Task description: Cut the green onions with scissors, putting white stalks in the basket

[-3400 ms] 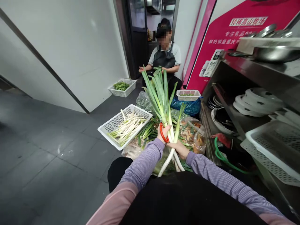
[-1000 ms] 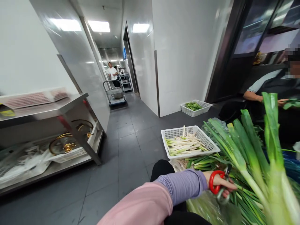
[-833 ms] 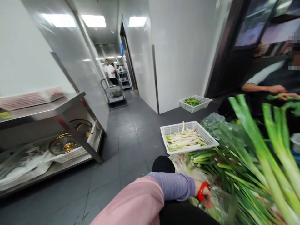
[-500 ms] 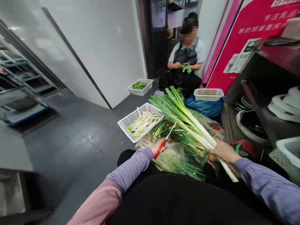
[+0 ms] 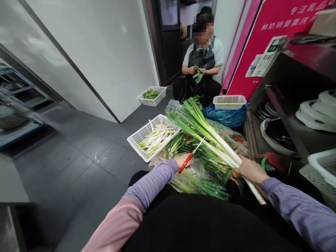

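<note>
My left hand (image 5: pixel 184 161) is closed around red-handled scissors (image 5: pixel 186 163). Their narrow metal blade points up and right, its tip at or very near the long stalks; I cannot tell whether it touches them. In my right hand (image 5: pixel 249 169) is a bunch of leeks (image 5: pixel 224 145), gripped near the white ends. The green leaves reach away from me to the upper left, and one white end sticks out below the hand. Beneath both hands lie loose green onions (image 5: pixel 214 190) and a clear plastic bag (image 5: pixel 189 176) with pale green stalks.
A white basket (image 5: pixel 133 139) of trimmed pale stalks stands left of the pile. Farther off are a basket (image 5: pixel 160 97) of green vegetables and another basket (image 5: pixel 243 100) on a blue bag (image 5: pixel 231 119). A co-worker (image 5: pixel 202 63) sits opposite, holding leaves. Shelves with plates (image 5: pixel 317 117) flank the right.
My left hand has moved right and slightly up with the scissors, closer to the leeks. My right hand keeps its grip on the bunch. The view has shifted slightly.
</note>
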Motion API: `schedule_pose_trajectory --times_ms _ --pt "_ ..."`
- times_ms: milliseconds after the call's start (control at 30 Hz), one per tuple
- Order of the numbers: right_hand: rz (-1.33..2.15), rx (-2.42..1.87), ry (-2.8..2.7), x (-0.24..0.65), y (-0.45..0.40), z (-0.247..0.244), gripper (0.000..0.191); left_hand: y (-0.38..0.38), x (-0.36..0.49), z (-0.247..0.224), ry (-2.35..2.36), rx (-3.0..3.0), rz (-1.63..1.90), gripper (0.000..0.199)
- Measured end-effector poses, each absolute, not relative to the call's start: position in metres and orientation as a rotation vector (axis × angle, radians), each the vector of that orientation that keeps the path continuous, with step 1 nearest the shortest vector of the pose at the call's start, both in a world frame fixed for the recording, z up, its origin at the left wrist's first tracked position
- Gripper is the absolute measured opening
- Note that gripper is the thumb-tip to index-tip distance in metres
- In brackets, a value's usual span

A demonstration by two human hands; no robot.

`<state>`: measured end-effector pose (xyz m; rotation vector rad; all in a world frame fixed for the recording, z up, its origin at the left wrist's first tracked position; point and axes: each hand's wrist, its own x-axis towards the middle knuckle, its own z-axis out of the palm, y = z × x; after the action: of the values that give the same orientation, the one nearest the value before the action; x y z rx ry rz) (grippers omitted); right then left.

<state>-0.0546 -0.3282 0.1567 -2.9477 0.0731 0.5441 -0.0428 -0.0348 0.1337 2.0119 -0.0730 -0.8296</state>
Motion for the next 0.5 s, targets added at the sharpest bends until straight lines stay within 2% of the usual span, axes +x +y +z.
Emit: schedule_pose_trajectory --times_ms 233,400,500 --pt "0.506 -2.83 0.119 -0.035 -0.34 0.139 0.047 -0.036 -0.032 0.126 0.032 1.943 -0.784 0.03" --pt "0.455 -2.476 0.064 -0.023 -0.357 0.137 0.036 -0.035 -0.014 0.115 0.107 1.791 -0.952 0.032" --pt "0.459 -2.308 0.065 -0.025 -0.363 0.141 0.042 -0.035 -0.002 0.111 0.096 1.75 -1.021 0.022"
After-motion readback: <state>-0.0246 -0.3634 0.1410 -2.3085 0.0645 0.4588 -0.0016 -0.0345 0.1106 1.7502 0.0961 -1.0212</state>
